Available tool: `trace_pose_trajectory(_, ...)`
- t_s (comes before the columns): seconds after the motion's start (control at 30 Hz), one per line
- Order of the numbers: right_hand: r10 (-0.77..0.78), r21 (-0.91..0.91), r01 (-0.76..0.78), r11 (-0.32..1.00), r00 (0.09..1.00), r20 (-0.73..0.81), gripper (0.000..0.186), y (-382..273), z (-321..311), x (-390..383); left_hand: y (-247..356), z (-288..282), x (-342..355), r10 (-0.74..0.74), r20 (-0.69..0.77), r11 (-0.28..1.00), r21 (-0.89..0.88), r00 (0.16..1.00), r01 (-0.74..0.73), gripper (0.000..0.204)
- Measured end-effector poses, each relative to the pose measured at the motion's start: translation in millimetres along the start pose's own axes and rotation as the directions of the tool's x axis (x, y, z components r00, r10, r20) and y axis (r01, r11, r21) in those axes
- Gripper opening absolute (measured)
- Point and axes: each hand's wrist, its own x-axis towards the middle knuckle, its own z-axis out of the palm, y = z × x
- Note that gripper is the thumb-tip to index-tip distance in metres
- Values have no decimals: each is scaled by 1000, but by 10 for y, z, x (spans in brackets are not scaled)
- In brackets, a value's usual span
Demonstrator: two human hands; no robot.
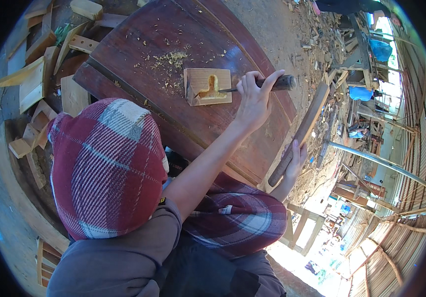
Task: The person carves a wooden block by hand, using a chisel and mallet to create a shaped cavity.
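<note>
My left hand (254,102) is closed around a chisel (286,82) with a dark handle, its blade pointing left. The blade's end meets a small light wooden block (191,81) at the right side of a carved, roughly L-shaped recess. Under the block is a dark reddish wooden panel (124,59), scattered with wood shavings (173,59). Off the panel's right edge, my right hand (294,161) grips a long squared wooden bar (307,121), which slants up and away, apart from the chisel. Part of the right forearm is hidden behind my plaid-covered knee (242,213).
Wooden offcuts (32,91) lie heaped along the left. Plaid cloth over my other knee (109,168) rises close to the panel's near edge. Debris covers the ground (299,54) on the right, and a pale pole (381,166) slants across beyond it.
</note>
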Motion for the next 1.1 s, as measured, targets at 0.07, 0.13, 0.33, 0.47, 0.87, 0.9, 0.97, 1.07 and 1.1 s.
trace_pose_trajectory(0.07, 6, -1, -6, 1000, 1000, -15, 28, 76, -57, 15, -22, 53, -37, -5, 15, 1000, -10, 1000, 5, 71)
trace_pose_trajectory(0.13, -46, -21, 46, 999, 998, -32, 29, 101, -70, 32, 5, 33, -52, 32, 26, 999, 0, 999, -32, 71)
trace_pose_trajectory(0.33, 31, 17, -32, 999, 999, 32, 31, -8, -11, -21, 9, 5, -31, 39, 22, 999, 11, 999, -40, 71)
trace_pose_trajectory(0.47, 28, 2, -28, 1000, 999, 25, 31, 34, -31, 3, 16, 5, -24, 30, 24, 1000, 6, 999, -31, 70)
trace_pose_trajectory(0.87, 28, 32, -29, 999, 998, 47, 27, 25, -24, -4, 18, 21, -1, 30, 15, 1000, 2, 999, -30, 69)
trace_pose_trajectory(0.9, 35, 32, -36, 999, 999, 34, 28, 35, -27, -2, 18, 25, 1, 30, 14, 1000, 5, 999, -31, 70)
trace_pose_trajectory(0.97, 43, 31, -43, 999, 999, 20, 29, 42, -25, -5, 16, 24, -5, 30, 13, 1000, 9, 999, -30, 70)
trace_pose_trajectory(1.07, 43, 42, -43, 998, 999, 9, 30, 31, -8, -11, 10, 19, -6, 36, 10, 999, 7, 999, -36, 70)
trace_pose_trajectory(1.1, 40, 37, -41, 999, 999, 17, 30, 14, -5, -17, 8, 20, -6, 40, 14, 999, 10, 999, -40, 70)
